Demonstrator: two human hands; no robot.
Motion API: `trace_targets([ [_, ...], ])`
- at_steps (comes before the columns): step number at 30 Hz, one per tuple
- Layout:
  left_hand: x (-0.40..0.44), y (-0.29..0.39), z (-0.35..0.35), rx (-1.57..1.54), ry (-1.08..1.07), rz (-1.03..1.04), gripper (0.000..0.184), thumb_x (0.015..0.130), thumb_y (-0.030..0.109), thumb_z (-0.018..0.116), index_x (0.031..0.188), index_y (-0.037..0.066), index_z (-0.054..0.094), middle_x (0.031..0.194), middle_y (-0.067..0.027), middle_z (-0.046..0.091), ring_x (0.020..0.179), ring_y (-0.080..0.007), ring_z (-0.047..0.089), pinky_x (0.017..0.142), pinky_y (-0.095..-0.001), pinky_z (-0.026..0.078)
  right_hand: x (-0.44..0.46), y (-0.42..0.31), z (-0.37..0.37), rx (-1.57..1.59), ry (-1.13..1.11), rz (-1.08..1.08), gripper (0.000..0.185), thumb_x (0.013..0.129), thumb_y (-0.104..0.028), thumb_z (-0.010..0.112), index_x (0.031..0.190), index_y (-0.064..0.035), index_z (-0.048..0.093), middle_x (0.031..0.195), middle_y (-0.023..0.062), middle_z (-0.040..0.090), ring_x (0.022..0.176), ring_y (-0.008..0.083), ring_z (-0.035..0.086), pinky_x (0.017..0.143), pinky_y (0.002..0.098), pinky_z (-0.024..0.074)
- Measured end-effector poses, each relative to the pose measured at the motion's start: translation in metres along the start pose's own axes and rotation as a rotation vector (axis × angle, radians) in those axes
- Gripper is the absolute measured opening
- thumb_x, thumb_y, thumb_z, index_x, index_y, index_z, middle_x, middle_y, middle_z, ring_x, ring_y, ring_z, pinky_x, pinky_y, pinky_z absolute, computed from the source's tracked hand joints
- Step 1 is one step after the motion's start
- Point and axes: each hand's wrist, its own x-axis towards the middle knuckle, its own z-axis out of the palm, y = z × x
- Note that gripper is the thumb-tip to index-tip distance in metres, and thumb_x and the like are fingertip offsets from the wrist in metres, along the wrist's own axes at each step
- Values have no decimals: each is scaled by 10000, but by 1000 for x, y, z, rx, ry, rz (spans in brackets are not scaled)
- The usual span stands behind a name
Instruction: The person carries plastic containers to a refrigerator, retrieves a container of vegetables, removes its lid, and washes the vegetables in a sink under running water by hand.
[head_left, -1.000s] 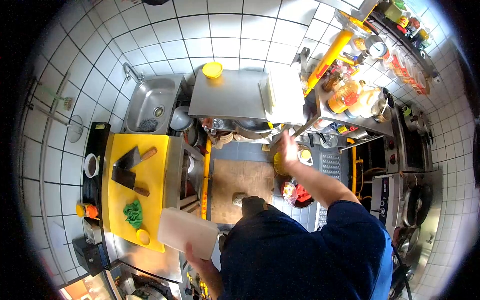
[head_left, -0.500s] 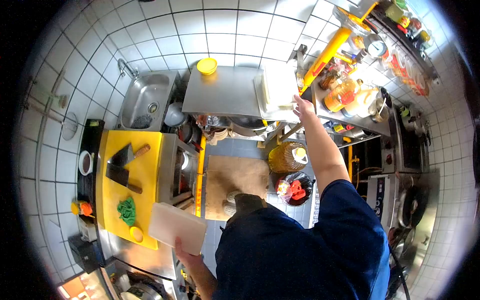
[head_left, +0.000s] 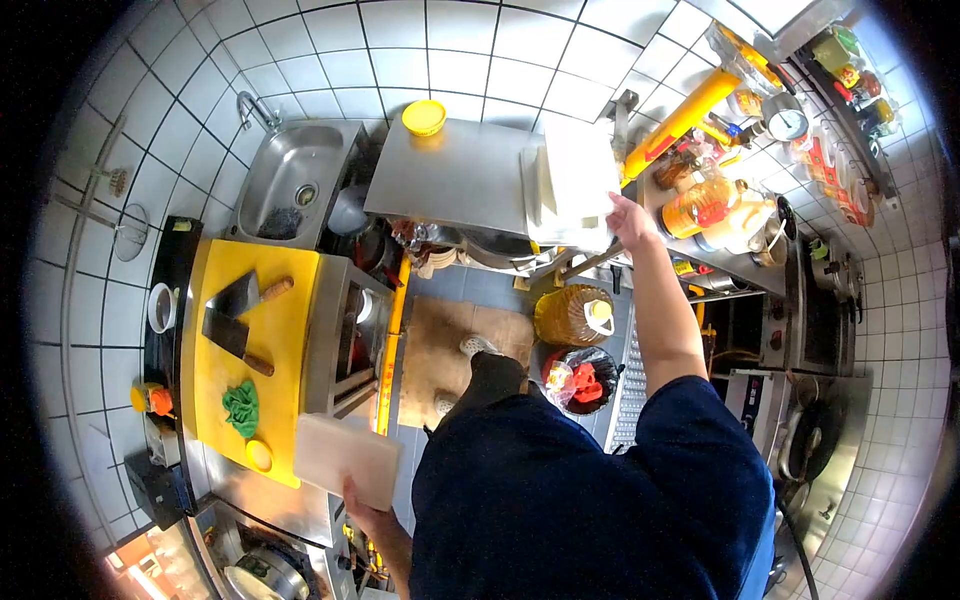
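My left hand grips the lower edge of a pale translucent rectangular lid, held flat beside the front end of the yellow cutting board. My right hand reaches forward over the steel table, its fingers closed at the right edge of a white rectangular plastic container. Glare washes out much of that container, so its inside does not show. On the cutting board lie two cleavers, a crumpled green cloth and a small round yellowish item.
A yellow bowl stands at the back of the steel table. The sink is at the left. On the floor are an oil jug and a black-lined bin. Bottles crowd the right shelf; a pan sits lower right.
The view has shifted slightly. My right hand has moved a little right, still at the white container's edge. My left hand keeps hold of the lid. A second shoe now shows on the mat.
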Motion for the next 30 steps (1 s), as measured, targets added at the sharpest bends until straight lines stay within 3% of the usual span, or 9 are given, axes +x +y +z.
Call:
trace_targets([
  [7, 31, -9, 54, -3, 3, 104, 575, 973, 338, 554, 1408, -17, 436, 1280, -176, 577, 1187, -331, 566, 1000, -471, 470, -55, -38, 63, 99, -118, -17, 465, 900, -231, 742, 1237, 42, 575, 1153, 177, 586, 996, 255, 594, 934, 356, 531],
  [10, 36, -10, 90, 10, 0, 139, 562, 971, 330, 551, 1400, -15, 438, 1281, -174, 572, 1174, -333, 573, 1000, -472, 473, -56, -14, 129, 149, -206, 69, 480, 888, -270, 763, 1179, 22, 517, 1111, 152, 557, 978, 259, 595, 948, 378, 521],
  [12, 42, -14, 96, 145, 65, 222, 570, 961, 340, 559, 1391, -16, 443, 1284, -174, 567, 1167, -334, 576, 999, -473, 475, -67, 2, 182, 157, -197, 139, 449, 894, -278, 754, 1182, -22, 524, 1114, 123, 564, 958, 256, 603, 1083, 451, 401],
  [13, 40, -12, 102, 75, 21, 186, 579, 952, 344, 567, 1390, -15, 446, 1286, -175, 565, 1168, -335, 576, 999, -475, 475, -57, 19, 201, 143, -192, 136, 435, 919, -237, 733, 1202, -3, 501, 1075, 103, 546, 937, 234, 576, 934, 375, 525],
  [18, 27, -9, 110, -14, -22, 167, 625, 962, 403, 586, 1401, -24, 462, 1332, -185, 560, 1178, -336, 572, 1014, -480, 476, -5, 81, 261, 135, 4, 189, 544, 882, -190, 768, 1298, -23, 461, 1217, 154, 561, 916, 225, 613, 731, 338, 577],
  [24, 10, -13, 115, -30, 79, 132, 621, 903, 330, 604, 1398, -8, 442, 1289, -178, 556, 1185, -339, 551, 1013, -493, 453, -5, 71, 251, -348, 32, 94, 661, 865, -199, 774, 1406, -3, 447, 1348, 205, 536, 1099, 304, 608, 858, 391, 548],
  [27, 26, -39, 70, 263, 119, 281, 622, 906, 317, 603, 1401, -18, 430, 1291, -177, 555, 1187, -339, 550, 1017, -493, 453, -3, 59, 191, -655, 127, -675, 689, 817, -154, 785, 1394, 18, 451, 1311, 210, 568, 1177, 350, 562, 1056, 428, 422],
  [29, 29, -43, 68, 135, 37, 248, 623, 911, 309, 598, 1405, -24, 419, 1295, -179, 553, 1188, -343, 552, 1016, -497, 457, -1, 23, 144, -752, 428, -1174, 617, 782, -173, 804, 1285, 27, 509, 1220, 238, 591, 1167, 393, 551, 1017, 437, 444],
  [30, 31, -40, 77, 3, -32, 202, 623, 914, 304, 595, 1408, -27, 412, 1298, -181, 552, 1188, -346, 553, 1015, -500, 460, -1, 11, 119, -948, 590, -1133, 671, 754, -199, 831, 1290, 37, 505, 1221, 246, 591, 1155, 402, 552, 1011, 460, 446],
])
